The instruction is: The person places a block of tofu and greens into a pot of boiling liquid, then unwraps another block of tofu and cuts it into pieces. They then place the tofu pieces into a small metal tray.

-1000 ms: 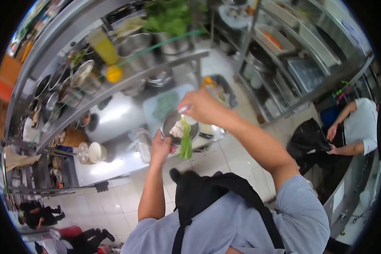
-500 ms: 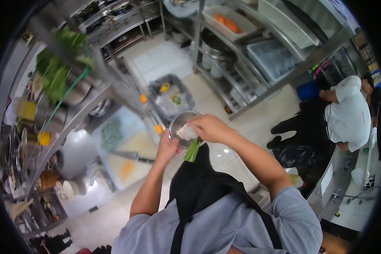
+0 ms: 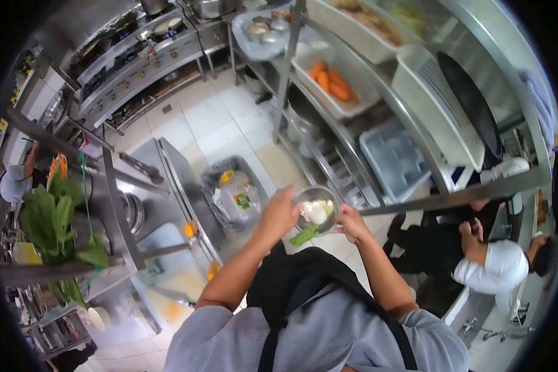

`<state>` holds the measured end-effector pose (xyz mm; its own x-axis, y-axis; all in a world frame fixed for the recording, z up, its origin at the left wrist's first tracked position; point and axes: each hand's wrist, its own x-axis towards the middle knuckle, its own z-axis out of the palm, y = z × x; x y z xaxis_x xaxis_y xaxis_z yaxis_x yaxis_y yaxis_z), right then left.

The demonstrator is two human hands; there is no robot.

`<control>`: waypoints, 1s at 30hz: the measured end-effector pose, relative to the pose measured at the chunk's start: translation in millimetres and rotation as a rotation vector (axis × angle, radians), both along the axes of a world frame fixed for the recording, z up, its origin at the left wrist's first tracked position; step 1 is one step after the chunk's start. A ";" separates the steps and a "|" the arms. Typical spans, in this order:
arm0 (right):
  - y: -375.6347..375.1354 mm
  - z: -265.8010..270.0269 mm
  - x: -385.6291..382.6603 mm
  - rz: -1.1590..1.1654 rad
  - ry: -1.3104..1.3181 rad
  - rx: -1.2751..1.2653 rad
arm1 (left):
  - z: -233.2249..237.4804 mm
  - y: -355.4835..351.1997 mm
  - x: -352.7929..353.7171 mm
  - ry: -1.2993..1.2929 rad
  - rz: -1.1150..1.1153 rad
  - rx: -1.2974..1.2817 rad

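A small metal bowl (image 3: 314, 193) is held in front of my apron, over the floor. White chunks (image 3: 318, 214), one of them smooth and rounded, lie in it beside pale green bits. A green leafy stalk (image 3: 304, 235) sticks out over the near rim. My right hand (image 3: 351, 224) pinches the right rim, thumb on top. On the opposite side, my left hand (image 3: 282, 214) is closed at the left rim; its lower fingers are hidden.
A lined bin (image 3: 208, 183) stands just beyond. Right of it, a metal shelf (image 3: 403, 203) bears a carrot tub (image 3: 359, 102) and a grey crate (image 3: 390, 155). At left is a counter with a cutting board (image 3: 167, 239). Another person (image 3: 496, 266) stands at right.
My right hand has come out of the bowl and now grips its right rim. The bowl has moved right, with my left hand following. My view has turned toward the shelf and stoves.
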<state>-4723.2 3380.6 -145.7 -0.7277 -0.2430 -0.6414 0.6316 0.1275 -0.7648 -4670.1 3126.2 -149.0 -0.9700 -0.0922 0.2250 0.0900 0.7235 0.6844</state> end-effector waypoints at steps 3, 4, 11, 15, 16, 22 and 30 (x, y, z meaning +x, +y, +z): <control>-9.0 -19.1 -45.6 -0.003 -0.052 -0.030 | 18.6 8.0 -49.4 0.023 -0.228 0.145; -17.3 -27.2 -65.5 0.018 -0.065 -0.033 | 15.4 9.9 -64.9 0.022 -0.277 0.147; -141.1 -34.6 -208.6 0.261 0.031 -0.051 | -0.6 -42.1 -159.0 -0.220 0.060 -0.192; -247.0 -21.6 -272.1 0.429 0.048 -0.072 | 2.1 -118.9 -198.6 -0.316 0.344 -0.257; -274.4 -25.1 -285.6 0.470 0.010 -0.102 | -1.1 -139.3 -205.8 -0.326 0.432 -0.266; -426.9 -37.4 -364.4 0.602 -0.116 -0.212 | -19.1 -268.4 -272.7 -0.360 0.558 -0.205; -600.4 -57.5 -495.3 0.638 -0.078 -0.124 | -64.5 -443.4 -403.9 -0.186 0.515 -0.127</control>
<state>-5218.5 2780.2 -203.2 -0.3690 -0.6872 -0.6258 0.5150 0.4093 -0.7532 -5074.0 2682.8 -213.5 -0.8311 -0.5481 0.0943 -0.4111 0.7197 0.5594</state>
